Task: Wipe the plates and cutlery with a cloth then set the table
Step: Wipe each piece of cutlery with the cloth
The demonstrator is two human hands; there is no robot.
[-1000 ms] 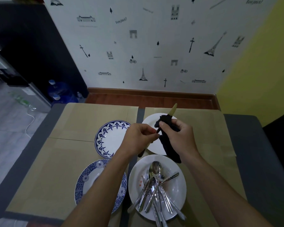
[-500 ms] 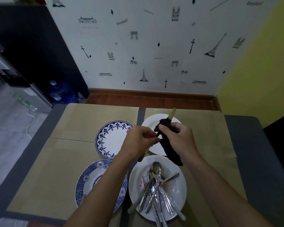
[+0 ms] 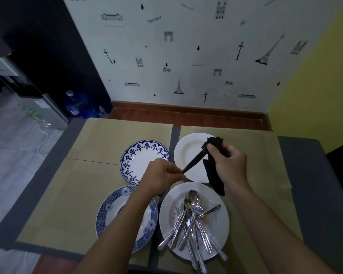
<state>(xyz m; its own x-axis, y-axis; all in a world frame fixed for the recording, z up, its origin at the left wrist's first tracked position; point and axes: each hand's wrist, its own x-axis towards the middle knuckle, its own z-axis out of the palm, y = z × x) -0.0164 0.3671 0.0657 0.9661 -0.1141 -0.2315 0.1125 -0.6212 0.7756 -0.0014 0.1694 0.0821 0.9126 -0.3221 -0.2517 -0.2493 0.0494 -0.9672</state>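
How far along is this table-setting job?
Nothing looks set out yet. In hand: the left hand pinches a knife by its handle while the right hand grips the cloth round its other end. Left: the cutlery pile on the near white plate, then laying places.

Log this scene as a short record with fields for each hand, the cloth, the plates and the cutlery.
Left hand: pinches knife handle end
Right hand: grips black cloth wrapped round knife's other end
Plates: far blue plate, near blue plate, far white plate, near white plate
Cutlery: heaped on near white plate
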